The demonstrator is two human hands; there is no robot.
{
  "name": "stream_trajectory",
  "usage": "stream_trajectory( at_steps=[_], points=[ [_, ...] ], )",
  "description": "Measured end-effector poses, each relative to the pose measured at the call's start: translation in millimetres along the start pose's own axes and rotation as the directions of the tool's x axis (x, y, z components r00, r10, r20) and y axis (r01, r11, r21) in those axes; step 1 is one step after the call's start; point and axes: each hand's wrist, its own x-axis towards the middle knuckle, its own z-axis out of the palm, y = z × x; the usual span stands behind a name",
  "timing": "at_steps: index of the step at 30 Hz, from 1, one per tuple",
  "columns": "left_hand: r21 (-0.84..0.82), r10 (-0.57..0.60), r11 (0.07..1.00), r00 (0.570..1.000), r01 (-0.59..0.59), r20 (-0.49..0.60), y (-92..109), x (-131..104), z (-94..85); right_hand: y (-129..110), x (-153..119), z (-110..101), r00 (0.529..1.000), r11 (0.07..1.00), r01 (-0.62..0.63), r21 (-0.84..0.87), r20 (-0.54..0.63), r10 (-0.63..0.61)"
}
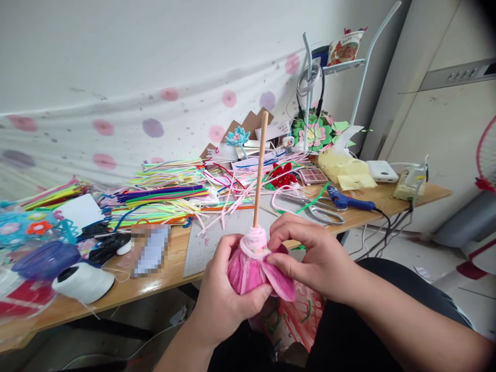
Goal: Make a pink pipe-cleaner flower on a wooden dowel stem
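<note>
A pink flower-like piece (248,271) with magenta petals hangs upside down in front of the table edge. Pale pink fuzzy stem (253,242) is wound round its top, and a thin wooden stick (262,165) rises upright from there. My left hand (228,289) is wrapped round the petals from the left, thumb across the front. On the right side, my right hand (310,253) pinches at the edge of the winding and the top of a petal that sticks out. What lies between its fingertips is partly hidden.
Bundles of coloured pipe cleaners (163,194) cover the table (170,263). Scissors (321,211) and a blue glue gun (349,200) lie on the right. A white thread cone (83,282) sits at the left. A grey mat (199,253) lies behind my hands.
</note>
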Motion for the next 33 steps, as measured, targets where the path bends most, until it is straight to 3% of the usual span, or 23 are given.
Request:
stream_trajectory(
  at_steps=[9, 14, 18, 21, 28, 33],
  points=[
    [0.140, 0.034, 0.990, 0.998, -0.027, -0.050, -2.2, -1.1, 2.4, 3.1, -0.7, -1.8, 0.995, 0.998, -0.046, -0.040, 0.084, 0.050],
    [0.310, 0.071, 0.950, 0.990, -0.031, -0.119, -2.0, 0.4, 2.4, 4.9, -1.0, 1.0, 0.988, 0.984, -0.029, -0.175, 0.146, 0.056],
    [0.506, 0.129, 0.863, 0.973, -0.016, -0.191, 0.0, 2.6, 3.6, 4.3, -0.7, 6.7, 0.980, 0.935, -0.037, -0.352, 0.172, 0.104],
    [0.600, 0.175, 0.800, 0.961, -0.013, -0.213, -1.9, 4.0, 4.9, 3.2, -1.0, 13.4, 0.969, 0.908, -0.110, -0.405, 0.158, 0.188],
    [0.737, 0.197, 0.676, 0.962, 0.008, -0.191, -13.2, 7.9, 4.7, -0.5, -3.4, 22.9, 0.920, 0.883, -0.291, -0.369, 0.144, 0.364],
    [0.801, 0.108, 0.592, 0.976, 0.091, -0.191, -18.8, 12.7, -4.6, -4.6, -11.3, 29.0, 0.921, 0.918, -0.274, -0.288, 0.195, 0.336]
  ],
)
